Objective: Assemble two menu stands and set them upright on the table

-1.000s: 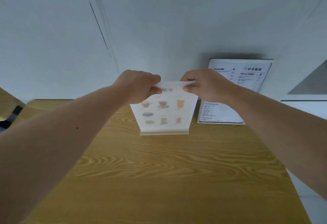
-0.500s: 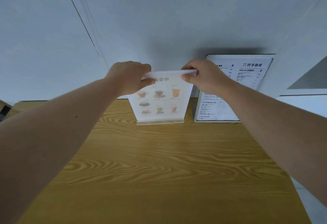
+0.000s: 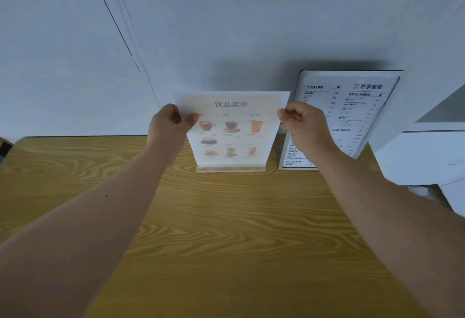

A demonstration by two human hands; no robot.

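Observation:
A drinks menu card [image 3: 232,126] with pictures of cups stands upright in a light wooden base [image 3: 231,168] near the far edge of the wooden table [image 3: 226,229]. My left hand [image 3: 167,126] pinches the card's left edge near the top. My right hand [image 3: 300,124] pinches its right edge at the same height. To the right, a second menu stand [image 3: 352,116] with black text on white stands upright and leans close to the wall, partly hidden behind my right wrist.
A grey-white wall [image 3: 226,28] rises directly behind the table's far edge. A white cabinet or counter [image 3: 427,156] sits at the right, past the table's corner. Something dark [image 3: 3,149] shows at the far left edge.
Both hands slid from the card's top edge to its side edges. The whole printed face now shows, and the view has tilted upward.

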